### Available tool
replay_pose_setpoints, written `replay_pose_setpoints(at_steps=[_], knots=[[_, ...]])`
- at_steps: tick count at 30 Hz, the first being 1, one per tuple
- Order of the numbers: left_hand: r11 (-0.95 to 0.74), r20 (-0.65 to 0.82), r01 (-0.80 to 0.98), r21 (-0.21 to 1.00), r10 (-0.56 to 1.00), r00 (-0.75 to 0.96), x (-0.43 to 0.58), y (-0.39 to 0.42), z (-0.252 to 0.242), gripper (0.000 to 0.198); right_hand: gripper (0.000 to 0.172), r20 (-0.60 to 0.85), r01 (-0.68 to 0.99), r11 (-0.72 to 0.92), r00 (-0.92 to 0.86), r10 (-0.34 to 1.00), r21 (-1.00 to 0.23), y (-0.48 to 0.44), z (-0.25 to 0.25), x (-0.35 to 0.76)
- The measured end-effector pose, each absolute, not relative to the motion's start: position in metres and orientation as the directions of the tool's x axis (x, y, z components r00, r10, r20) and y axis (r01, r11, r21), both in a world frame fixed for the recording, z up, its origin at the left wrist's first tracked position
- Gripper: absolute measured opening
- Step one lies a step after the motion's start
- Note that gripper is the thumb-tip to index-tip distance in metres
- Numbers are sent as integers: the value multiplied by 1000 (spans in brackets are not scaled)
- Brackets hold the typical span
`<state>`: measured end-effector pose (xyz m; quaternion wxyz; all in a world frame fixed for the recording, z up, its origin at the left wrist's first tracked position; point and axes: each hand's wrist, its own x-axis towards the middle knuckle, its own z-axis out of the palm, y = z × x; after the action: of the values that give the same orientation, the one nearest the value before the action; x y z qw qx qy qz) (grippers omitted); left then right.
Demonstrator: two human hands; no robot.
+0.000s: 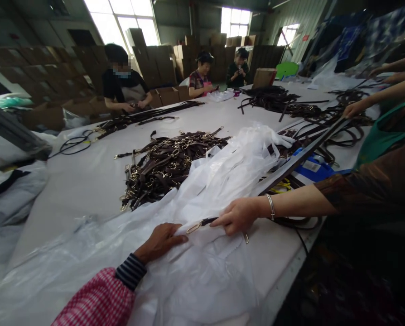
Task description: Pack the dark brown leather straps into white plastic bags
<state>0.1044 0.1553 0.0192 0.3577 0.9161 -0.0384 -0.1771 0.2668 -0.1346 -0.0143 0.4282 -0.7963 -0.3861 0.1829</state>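
Note:
My left hand [161,242], in a pink checked sleeve with a striped cuff, reaches in from the lower left. Its thumb and fingers are closed on a thin white plastic bag [219,265]. Just beyond my fingertips lies a gold metal clip [193,227] on the end of a dark strap [208,221]. A co-worker's hand [239,215] with a silver bracelet grips that strap from the right. Behind these hands are bunched white plastic bags [236,163] and a heap of short brown straps [168,165] with gold clips. My right hand is out of view.
The co-worker's other hand [357,108] holds a long dark strap over the white table [76,199]. A blue object [313,165] and more straps [280,99] lie farther right and back. Several people sit across the table, cardboard boxes [155,63] stacked behind them.

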Motion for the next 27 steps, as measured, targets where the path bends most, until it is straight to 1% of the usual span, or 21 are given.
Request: replay_pose_setpoints(at_steps=[1, 3, 5, 9, 11, 12, 13, 15, 16, 17, 18, 19, 20, 21, 22, 23, 24, 25, 27], knots=[[-730, -304, 65, 680, -200, 932, 106, 157, 18, 53, 43, -25, 422, -317, 567, 823, -850, -134, -13, 265], [-711, -312, 78, 698, -204, 928, 107, 159, 17, 52, 51, -141, 349, -280, 374, 916, -894, -132, -5, 263], [-691, -317, 88, 718, -212, 924, 108, 160, 15, 52, 57, -177, 305, -263, 283, 943, -915, -129, 6, 264], [-672, -305, 85, 735, -216, 927, 108, 160, 12, 51, 58, -155, 324, -242, 272, 950, -914, -121, 31, 274], [-671, -306, 91, 736, -211, 928, 108, 161, 9, 52, 58, -108, 372, -220, 299, 948, -902, -117, 42, 275], [-670, -310, 98, 736, -205, 928, 109, 161, 8, 52, 58, -66, 424, -199, 308, 949, -884, -116, 45, 270], [-668, -313, 107, 736, -197, 929, 109, 161, 7, 51, 57, -14, 492, -185, 330, 944, -851, -116, 47, 259], [-665, -317, 123, 737, -179, 932, 109, 162, 5, 51, 52, 109, 638, -236, 452, 886, -733, -122, 45, 218], [-663, -316, 128, 738, -172, 933, 109, 162, 4, 51, 50, 179, 668, -331, 575, 798, -667, -127, 41, 189], [-660, -316, 132, 740, -168, 934, 109, 162, 4, 51, 44, 269, 645, -467, 718, 642, -605, -134, 36, 158], [-656, -318, 136, 742, -167, 933, 109, 162, 4, 51, 39, 275, 623, -516, 754, 597, -588, -140, 30, 126], [-652, -321, 140, 745, -167, 932, 109, 162, 4, 50, 41, 266, 605, -544, 773, 576, -581, -147, 25, 96], [-647, -323, 143, 749, -168, 931, 108, 162, 5, 50, 50, 268, 568, -609, 814, 515, -554, -152, 21, 73], [-641, -325, 147, 753, -169, 930, 108, 162, 5, 49, 53, 263, 536, -674, 842, 472, -508, -156, 17, 56], [-635, -328, 152, 757, -169, 929, 107, 162, 6, 49, 47, 242, 507, -714, 861, 448, -483, -159, 15, 46], [-629, -331, 158, 761, -168, 928, 107, 162, 7, 49, 35, 211, 486, -734, 872, 442, -474, -160, 13, 43], [-623, -335, 164, 765, -167, 927, 107, 161, 7, 49, 23, 169, 478, -729, 873, 458, -490, -160, 13, 46], [-617, -338, 169, 769, -167, 926, 107, 161, 8, 49, 17, 121, 472, -704, 864, 489, -531, -161, 14, 53], [-605, -340, 177, 776, -167, 925, 107, 161, 9, 49, 21, 32, 424, -633, 845, 533, -648, -163, 20, 73]])
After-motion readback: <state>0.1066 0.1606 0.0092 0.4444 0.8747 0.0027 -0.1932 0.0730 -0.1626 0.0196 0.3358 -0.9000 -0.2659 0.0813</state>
